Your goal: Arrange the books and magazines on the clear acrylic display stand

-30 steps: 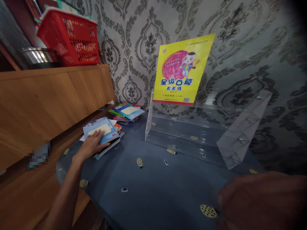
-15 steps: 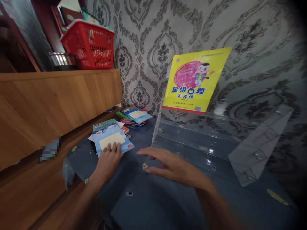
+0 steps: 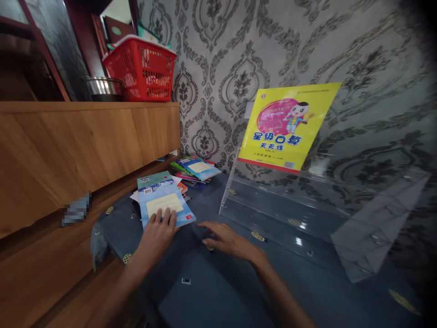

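Observation:
My left hand [image 3: 159,234] is at the near edge of a light blue book [image 3: 179,204] with a cream label panel. Its fingers lie over the cover, and the thumb is mostly hidden at the book's lower edge. That book lies on a green book [image 3: 159,176] and other papers at the table's left. My right hand [image 3: 227,239] hovers just right of the blue book's corner, thumb and fingers apart, holding nothing. A clear acrylic rack [image 3: 280,205] stands beyond it, with a yellow workbook [image 3: 290,127] leaning upright in its back tier.
Behind the near books is another pile of books [image 3: 200,168] by the wall. A dark blue cloth [image 3: 211,291] covers the table. A wooden cabinet [image 3: 95,146] at left carries a red basket [image 3: 143,68] and a metal pot [image 3: 104,86].
My right hand has come down and closer to the blue book's corner. My left hand stays on the book. The whole view has shifted slightly.

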`<state>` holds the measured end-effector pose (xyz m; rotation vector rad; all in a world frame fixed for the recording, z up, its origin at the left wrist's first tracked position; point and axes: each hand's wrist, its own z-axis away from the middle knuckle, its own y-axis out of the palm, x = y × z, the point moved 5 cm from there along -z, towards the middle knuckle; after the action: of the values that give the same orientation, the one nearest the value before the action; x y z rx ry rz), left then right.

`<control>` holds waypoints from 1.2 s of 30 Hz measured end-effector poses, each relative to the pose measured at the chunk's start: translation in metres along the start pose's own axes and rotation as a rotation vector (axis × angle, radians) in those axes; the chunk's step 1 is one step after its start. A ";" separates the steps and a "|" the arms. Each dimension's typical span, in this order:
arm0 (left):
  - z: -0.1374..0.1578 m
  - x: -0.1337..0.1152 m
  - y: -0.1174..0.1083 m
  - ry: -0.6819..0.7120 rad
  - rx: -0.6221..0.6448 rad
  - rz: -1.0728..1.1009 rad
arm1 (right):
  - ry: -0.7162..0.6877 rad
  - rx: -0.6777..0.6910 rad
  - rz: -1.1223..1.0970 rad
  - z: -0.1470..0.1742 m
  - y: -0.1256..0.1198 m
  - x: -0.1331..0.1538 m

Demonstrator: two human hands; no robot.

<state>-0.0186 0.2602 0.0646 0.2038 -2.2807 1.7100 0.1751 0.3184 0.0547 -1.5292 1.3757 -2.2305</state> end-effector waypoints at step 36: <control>-0.050 0.058 0.015 -0.037 0.027 0.108 | 0.075 0.032 0.058 0.010 -0.011 -0.016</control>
<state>-0.0714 0.3156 0.0818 0.1209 -2.3354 1.8053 0.1951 0.3274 0.0527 -1.3911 1.3782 -2.2848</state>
